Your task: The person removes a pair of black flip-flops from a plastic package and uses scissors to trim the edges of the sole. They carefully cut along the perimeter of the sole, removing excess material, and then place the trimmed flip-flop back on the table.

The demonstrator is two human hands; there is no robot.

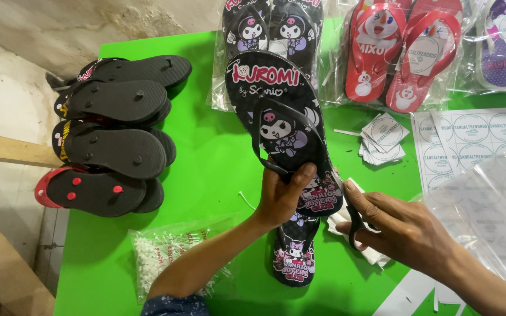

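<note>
Sandal: black, gripped at heel by left hand; right hand closed around scissors, over green table.

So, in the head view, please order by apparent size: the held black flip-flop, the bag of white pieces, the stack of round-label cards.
1. Held black flip-flop, though nearest the camera.
2. Bag of white pieces.
3. Stack of round-label cards.

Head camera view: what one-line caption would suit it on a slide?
Left hand holds a black cartoon-print flip-flop over a green table; right hand holds small black scissors.
</note>
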